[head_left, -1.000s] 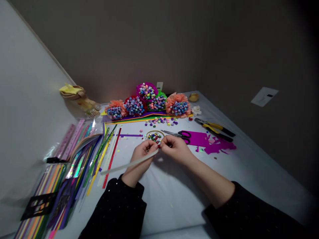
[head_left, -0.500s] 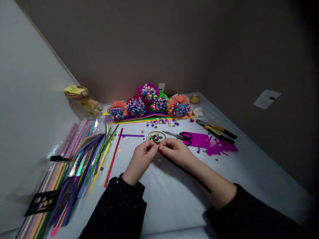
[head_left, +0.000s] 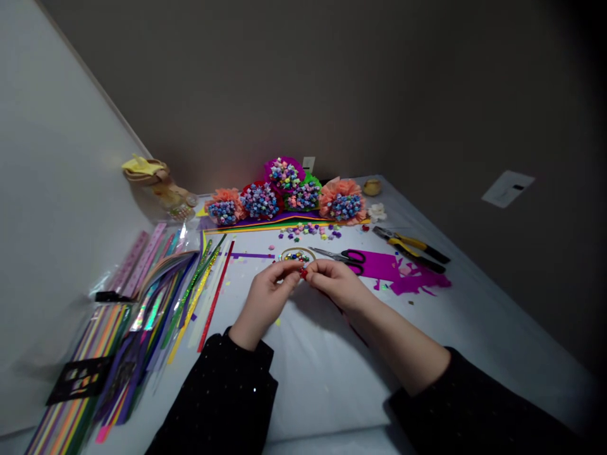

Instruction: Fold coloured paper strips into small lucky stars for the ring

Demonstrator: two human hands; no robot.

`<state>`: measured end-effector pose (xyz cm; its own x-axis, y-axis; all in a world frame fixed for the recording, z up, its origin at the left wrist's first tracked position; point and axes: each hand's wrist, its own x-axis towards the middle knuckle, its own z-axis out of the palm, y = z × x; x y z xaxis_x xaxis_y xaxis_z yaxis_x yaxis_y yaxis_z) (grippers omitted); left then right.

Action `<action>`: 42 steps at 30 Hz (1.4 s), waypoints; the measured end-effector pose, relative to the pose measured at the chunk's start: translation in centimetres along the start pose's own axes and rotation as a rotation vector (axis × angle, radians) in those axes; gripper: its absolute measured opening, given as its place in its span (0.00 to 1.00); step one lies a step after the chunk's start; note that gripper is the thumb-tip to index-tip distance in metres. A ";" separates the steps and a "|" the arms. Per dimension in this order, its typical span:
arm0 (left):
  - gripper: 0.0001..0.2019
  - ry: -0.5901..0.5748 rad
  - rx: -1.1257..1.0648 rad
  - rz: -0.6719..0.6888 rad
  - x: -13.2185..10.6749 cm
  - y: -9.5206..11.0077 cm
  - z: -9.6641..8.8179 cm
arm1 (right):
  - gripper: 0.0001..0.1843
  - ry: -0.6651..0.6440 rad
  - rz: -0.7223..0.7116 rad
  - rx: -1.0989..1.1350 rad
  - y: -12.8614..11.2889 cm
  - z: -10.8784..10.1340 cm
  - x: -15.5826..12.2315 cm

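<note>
Head camera, nearest first:

1. Black sleeves (head_left: 222,395) flecked with small sparkles cover both forearms at the bottom of the view.
2. The left hand (head_left: 265,297) and right hand (head_left: 336,284) meet in a narrow pinch, with their fingertips close together on a small red paper piece (head_left: 303,273). That piece sits just in front of the dish and is partly hidden by the fingers.
3. A thin dark paper strip (head_left: 355,332) trails from under the right hand, past the wrist, onto the pale table cover (head_left: 322,385).
4. Just beyond the hands lies a round gold-rimmed dish (head_left: 296,256) holding colourful paper stars.
5. To its right are black-handled scissors (head_left: 339,256), resting on torn magenta paper (head_left: 398,272); yellow-and-black pliers (head_left: 410,246) lie farther right.
6. Left of the hands, long coloured paper strips (head_left: 190,297) fan across the table beside a black stencil (head_left: 78,380).
7. Loose paper stars (head_left: 308,232) are scattered beyond the dish.
8. Farthest away, paper-star bouquets in crepe paper (head_left: 284,196) line the wall, near a glass jar (head_left: 173,205) and a white flower (head_left: 377,212).
</note>
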<state>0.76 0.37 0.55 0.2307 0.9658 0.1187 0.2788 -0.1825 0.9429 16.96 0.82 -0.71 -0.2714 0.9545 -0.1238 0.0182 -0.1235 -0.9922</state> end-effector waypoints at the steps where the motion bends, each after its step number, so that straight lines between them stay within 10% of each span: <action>1: 0.10 0.001 0.030 0.044 0.0 0.1 0.0 | 0.12 -0.006 0.001 0.005 -0.1 0.0 -0.1; 13: 0.08 0.051 0.138 0.171 0.0 -0.1 -0.4 | 0.13 -0.075 -0.028 -0.042 -0.4 0.1 -0.1; 34: 0.06 -0.015 0.031 -0.144 0.3 -0.3 0.1 | 0.05 0.012 -0.211 -0.401 0.0 -0.1 0.1; 42: 0.06 0.313 0.072 -0.085 -0.2 0.0 0.8 | 0.01 0.522 -0.626 -0.669 -0.7 0.2 -1.2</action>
<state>1.51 0.03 0.31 -0.0909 0.9858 0.1410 0.3522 -0.1007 0.9305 17.08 -0.33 0.14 0.0289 0.8141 0.5799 0.5884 0.4552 -0.6683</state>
